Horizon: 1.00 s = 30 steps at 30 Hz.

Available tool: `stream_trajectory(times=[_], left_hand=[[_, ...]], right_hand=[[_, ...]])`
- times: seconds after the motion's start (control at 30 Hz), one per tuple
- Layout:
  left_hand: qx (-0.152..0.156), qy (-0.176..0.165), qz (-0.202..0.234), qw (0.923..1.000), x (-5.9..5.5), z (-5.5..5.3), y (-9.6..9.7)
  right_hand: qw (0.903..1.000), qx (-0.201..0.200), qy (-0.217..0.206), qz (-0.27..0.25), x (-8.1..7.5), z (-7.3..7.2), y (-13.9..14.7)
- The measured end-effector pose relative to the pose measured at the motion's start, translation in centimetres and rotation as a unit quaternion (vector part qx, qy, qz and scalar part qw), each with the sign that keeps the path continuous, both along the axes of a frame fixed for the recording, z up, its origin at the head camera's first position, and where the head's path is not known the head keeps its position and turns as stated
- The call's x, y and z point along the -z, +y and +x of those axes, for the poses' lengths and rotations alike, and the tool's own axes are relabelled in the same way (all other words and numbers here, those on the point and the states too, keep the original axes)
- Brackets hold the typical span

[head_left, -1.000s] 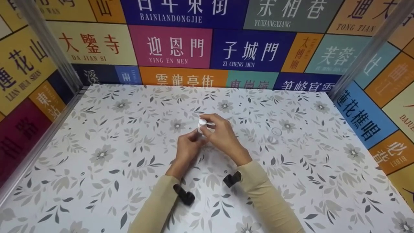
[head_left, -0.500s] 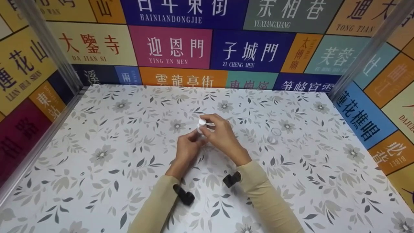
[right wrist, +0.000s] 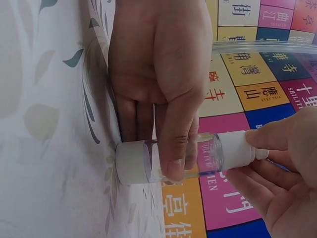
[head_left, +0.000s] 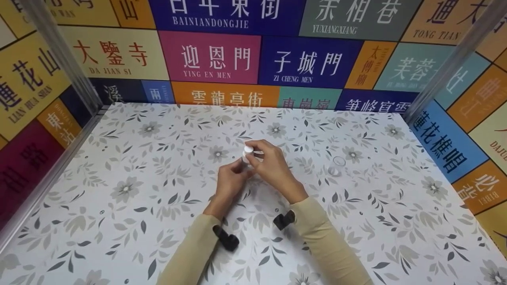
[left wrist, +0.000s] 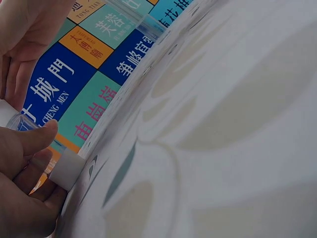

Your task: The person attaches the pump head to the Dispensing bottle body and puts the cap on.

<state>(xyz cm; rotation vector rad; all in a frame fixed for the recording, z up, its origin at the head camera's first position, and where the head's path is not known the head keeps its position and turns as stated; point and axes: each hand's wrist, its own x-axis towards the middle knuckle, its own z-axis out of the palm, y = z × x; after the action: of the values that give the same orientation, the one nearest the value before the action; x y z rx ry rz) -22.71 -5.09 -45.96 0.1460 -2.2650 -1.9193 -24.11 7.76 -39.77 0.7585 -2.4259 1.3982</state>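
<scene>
Head view: the left hand [head_left: 229,180] grips a bottle [right wrist: 205,154]; the right hand [head_left: 274,163] pinches its top [head_left: 248,149]. Nearer the counter's [head_left: 376,245] right edge sits a clear cylinder [head_left: 336,166].

We tag beige long sleeves, plain and unpatterned: left sleeve [head_left: 191,251], right sleeve [head_left: 332,245], both close-fitting, both ending in simple cuffs [head_left: 304,209]. We see creases across the right one; the left looks smoother. By each cuff we note something small, black and hook-shaped: left wrist camera [head_left: 226,239], right wrist camera [head_left: 283,221], finer detail too small. Left hand [head_left: 229,180], right hand [head_left: 273,161]: bare.
</scene>
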Motion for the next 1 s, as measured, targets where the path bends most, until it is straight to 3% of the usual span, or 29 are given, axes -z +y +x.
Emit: stream_trajectory(times=[0.3, 1.0], left_hand=[[-0.002, 0.011, -0.006, 0.9999, 0.11, -0.04, 0.02], [-0.001, -0.007, 0.000, 1.0000, -0.02, -0.10, 0.09]], right_hand=[[0.9995, 0.016, -0.022, 0.015, -0.31, 0.13, 0.03], [0.9989, 0.033, -0.025, 0.021, -0.74, 0.29, -0.13]])
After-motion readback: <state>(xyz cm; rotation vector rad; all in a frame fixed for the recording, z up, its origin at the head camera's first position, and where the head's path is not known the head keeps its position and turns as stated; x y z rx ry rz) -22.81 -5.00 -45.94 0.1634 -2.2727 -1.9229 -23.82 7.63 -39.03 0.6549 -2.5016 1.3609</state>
